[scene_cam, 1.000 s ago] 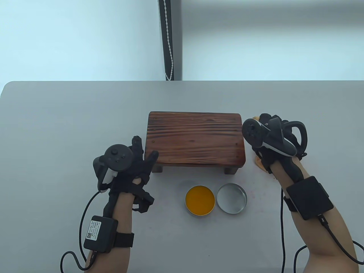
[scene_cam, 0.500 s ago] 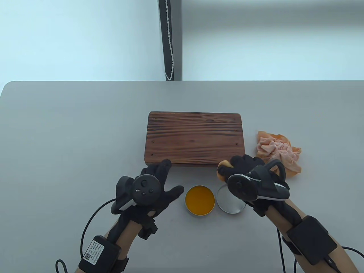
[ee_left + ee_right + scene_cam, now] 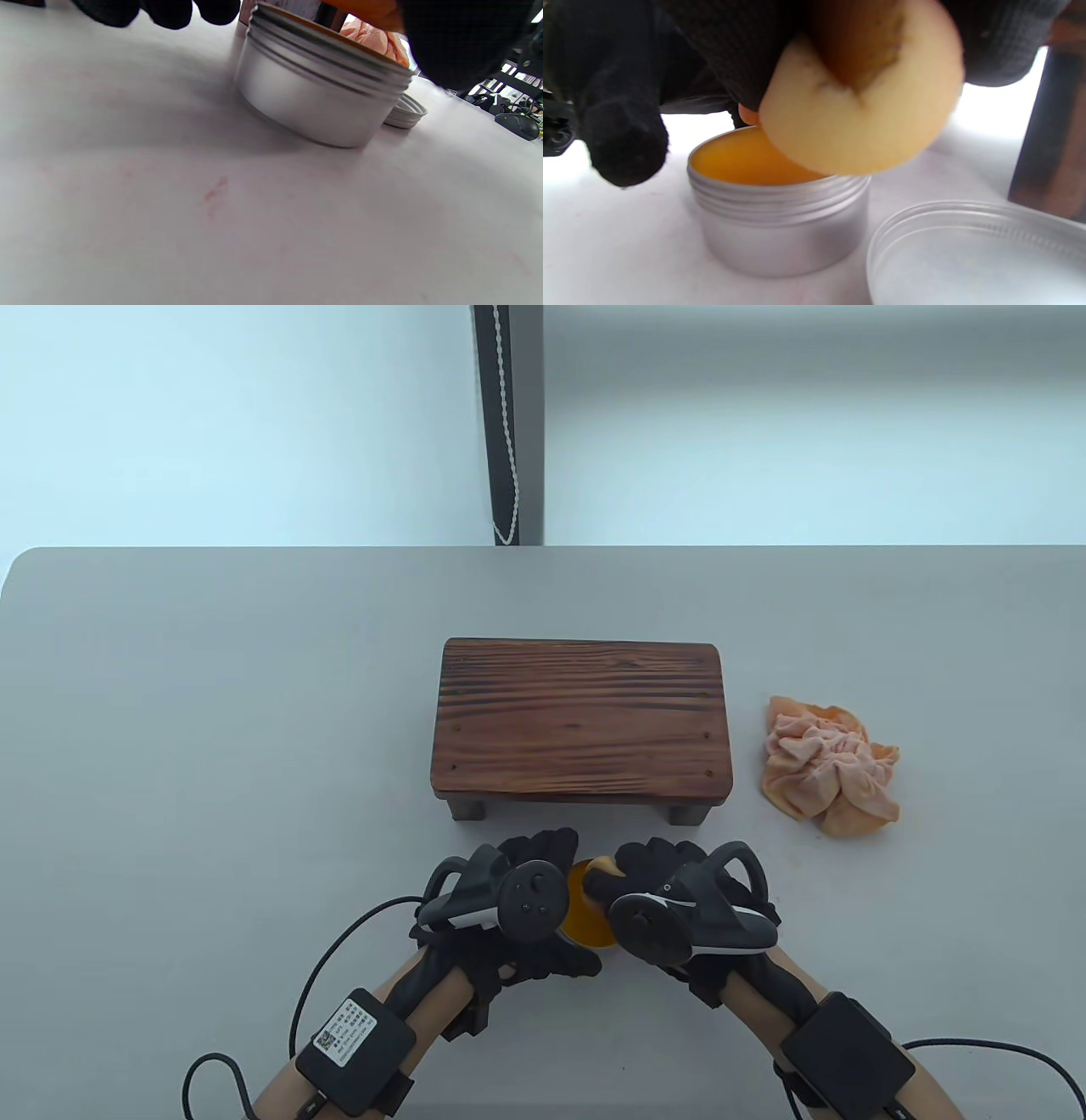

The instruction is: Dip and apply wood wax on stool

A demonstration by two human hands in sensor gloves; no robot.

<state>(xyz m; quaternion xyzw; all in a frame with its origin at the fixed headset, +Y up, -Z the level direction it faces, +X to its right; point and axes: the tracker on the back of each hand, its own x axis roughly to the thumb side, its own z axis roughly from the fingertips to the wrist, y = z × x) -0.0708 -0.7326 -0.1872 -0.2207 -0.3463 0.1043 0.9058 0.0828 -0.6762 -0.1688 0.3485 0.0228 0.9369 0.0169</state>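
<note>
Table view: grey table point(image 3: 212, 712) w/ rounded corners, pale wall behind, a dark vertical strip point(image 3: 507, 424) w/ a white bead cord point(image 3: 507, 458) hanging down it. Wooden stool point(image 3: 582, 718) stands mid-table, dark grain top, two short legs visible at its near edge. Crumpled peach cloth point(image 3: 827, 768) lies just right of the stool, not touching it. Both hands meet near the table's near edge, in front of the stool. Left hand point(image 3: 530, 903) is curled beside the wax tin point(image 3: 585, 916), on the tin's left; only a sliver of orange wax shows between the trackers. Right hand point(image 3: 670, 891) is on the tin's right, pinching a pale round sponge point(image 3: 601, 867) over the tin's far rim. The hand covers the lid here.

Left wrist view: low, tilted look across the white-grey tabletop, faint reddish smears point(image 3: 214, 197) on it. Silver tin point(image 3: 314, 91) w/ threaded rim sits close by; left fingertips point(image 3: 169, 10) hang at the top edge just beside the tin's far-left side – contact w/ tin can't tell. Lid point(image 3: 405, 114) lies flat behind the tin, right side. Peach cloth point(image 3: 373, 38) shows beyond the rim. A dark glove mass fills the top right above the tin.

Right wrist view: tin point(image 3: 778, 212) open, orange wax point(image 3: 742, 159) nearly to the rim. Right fingers point(image 3: 746, 46) pressed together on the sponge point(image 3: 865, 114), which is wax-stained at its centre and hangs right at the tin's rim; whether it touches the wax can't tell. Lid point(image 3: 975, 254) lies inside-up just right of the tin. Stool leg point(image 3: 1052, 140) stands at the right edge.
</note>
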